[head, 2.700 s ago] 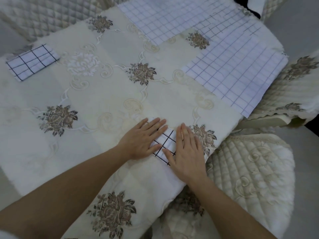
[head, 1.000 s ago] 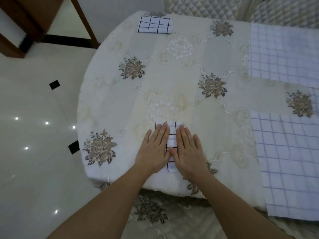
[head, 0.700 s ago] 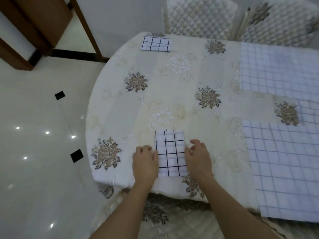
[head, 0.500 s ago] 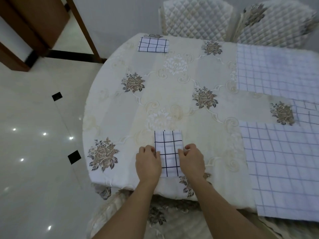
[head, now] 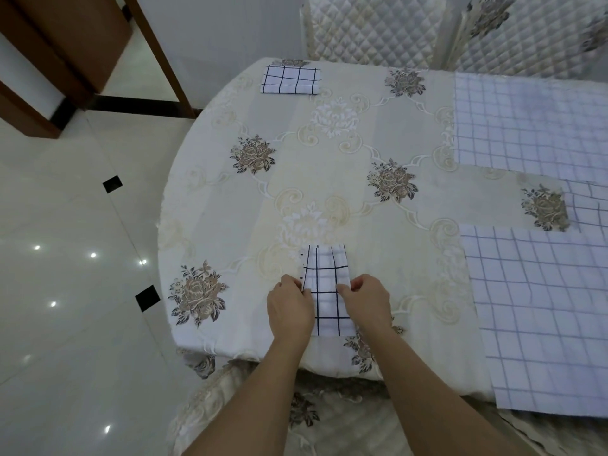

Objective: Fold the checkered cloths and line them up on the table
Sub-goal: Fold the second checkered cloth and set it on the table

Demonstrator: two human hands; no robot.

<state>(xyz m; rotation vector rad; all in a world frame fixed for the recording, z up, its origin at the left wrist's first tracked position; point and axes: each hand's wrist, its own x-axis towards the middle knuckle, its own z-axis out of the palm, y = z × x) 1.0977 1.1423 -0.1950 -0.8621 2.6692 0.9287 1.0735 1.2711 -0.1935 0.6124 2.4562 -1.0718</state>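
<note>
A small folded white cloth with a black grid (head: 325, 287) lies near the table's front edge. My left hand (head: 289, 307) pinches its left edge and my right hand (head: 365, 302) pinches its right edge, about halfway along. Its far end lies on the tablecloth. Another folded checkered cloth (head: 291, 80) rests at the far left edge of the table. Two larger unfolded checkered cloths lie flat on the right: one far (head: 533, 123), one near (head: 539, 311).
The round table (head: 230, 209) wears a cream floral tablecloth. Quilted chairs stand behind it (head: 371, 28) and below my arms (head: 250, 409). Glossy tiled floor (head: 65, 291) lies to the left, with a wooden door frame (head: 158, 51) beyond.
My hands went from pressing flat on the folded cloth to gripping its two side edges. The view shifted as my head moved.
</note>
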